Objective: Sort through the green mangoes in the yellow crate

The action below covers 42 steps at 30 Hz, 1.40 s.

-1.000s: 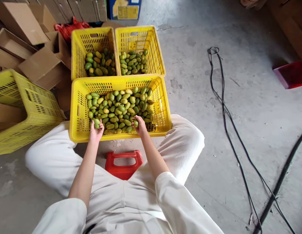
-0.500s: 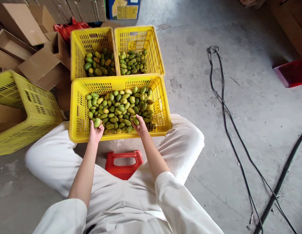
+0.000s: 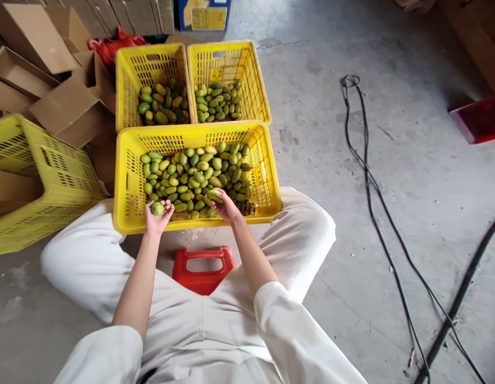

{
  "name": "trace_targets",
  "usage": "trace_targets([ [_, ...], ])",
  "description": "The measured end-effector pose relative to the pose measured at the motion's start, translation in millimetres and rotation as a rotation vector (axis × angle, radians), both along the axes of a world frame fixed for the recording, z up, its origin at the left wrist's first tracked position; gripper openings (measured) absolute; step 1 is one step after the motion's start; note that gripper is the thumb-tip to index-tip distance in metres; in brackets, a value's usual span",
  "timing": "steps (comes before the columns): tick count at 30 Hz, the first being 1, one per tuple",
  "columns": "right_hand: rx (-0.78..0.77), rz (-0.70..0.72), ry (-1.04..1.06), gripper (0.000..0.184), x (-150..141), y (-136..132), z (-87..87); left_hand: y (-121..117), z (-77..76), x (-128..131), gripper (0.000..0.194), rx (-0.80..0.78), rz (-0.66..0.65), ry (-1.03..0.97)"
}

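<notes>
Fingers [image 3: 166, 208] loosely cupping green fruit [image 3: 157, 208].

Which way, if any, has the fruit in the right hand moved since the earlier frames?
Yes, slightly left: the green fruit in the right hand sits farther from the right wall of the front yellow crate.

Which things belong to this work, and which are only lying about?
Apparently in use:
left hand, its round fruit
right hand, its longer fruit
front crate
rear left crate
rear right crate

Apparently lying about:
cardboard boxes
red bag
thin black cable
</notes>
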State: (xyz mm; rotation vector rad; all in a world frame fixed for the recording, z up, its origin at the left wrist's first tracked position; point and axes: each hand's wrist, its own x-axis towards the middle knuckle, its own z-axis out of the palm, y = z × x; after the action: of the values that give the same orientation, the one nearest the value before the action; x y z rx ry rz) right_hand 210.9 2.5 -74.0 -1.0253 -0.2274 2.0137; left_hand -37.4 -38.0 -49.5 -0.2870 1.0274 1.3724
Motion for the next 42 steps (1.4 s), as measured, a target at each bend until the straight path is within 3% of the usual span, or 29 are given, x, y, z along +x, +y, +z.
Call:
trace_targets([
  [3, 0.043, 0.036, -0.024, 0.030, -0.1, -0.8, 2.2, 0.5, 2.0, 0.1, 0.031, -0.067, -0.047, 0.020],
  [6, 0.060, 0.059, -0.019, 0.029, -0.7, -0.1, 2.4, 1.6, 1.9, -0.5, 0.024, -0.031, -0.115, 0.023],
  [10, -0.081, 0.059, -0.058, 0.027, -1.2, 4.1, -1.2, 0.9, 0.9, -2.2, 0.032, 0.016, -0.199, 0.049],
  [14, -0.123, -0.075, -0.042, 0.024, 1.6, 5.5, -4.4, -1.6, 1.7, -2.2, 0.039, 0.065, -0.175, 0.059],
  [20, -0.115, 0.034, -0.018, 0.034, 3.3, 4.3, -4.1, -1.6, 1.1, 0.3, 0.030, 0.066, -0.176, 0.032],
  [23, -0.170, 0.015, -0.084, 0.046, 2.6, 6.4, -5.7, -1.5, -1.3, 0.7, 0.019, 0.082, -0.133, 0.083],
  [25, -0.204, -0.010, -0.131, 0.043, 1.9, 7.3, -8.7, -2.0, -2.9, 0.9, 0.009, 0.107, -0.130, 0.132],
  [29, -0.156, -0.034, -0.204, 0.030, -1.3, 5.5, -16.4, -2.9, -4.2, 1.4, 0.024, 0.132, -0.187, 0.175],
  [35, -0.058, -0.018, -0.232, 0.038, -5.0, 3.6, -18.4, -1.8, -4.5, 1.1, 0.032, 0.125, -0.165, 0.128],
  [39, -0.094, -0.019, -0.189, 0.029, -2.3, 5.4, -15.4, -1.9, -8.8, 0.1, 0.037, 0.117, -0.189, 0.124],
  [42, -0.130, -0.046, -0.098, 0.020, 0.4, 5.3, -13.8, -2.9, -13.3, -0.7, 0.030, 0.109, -0.206, 0.159],
])
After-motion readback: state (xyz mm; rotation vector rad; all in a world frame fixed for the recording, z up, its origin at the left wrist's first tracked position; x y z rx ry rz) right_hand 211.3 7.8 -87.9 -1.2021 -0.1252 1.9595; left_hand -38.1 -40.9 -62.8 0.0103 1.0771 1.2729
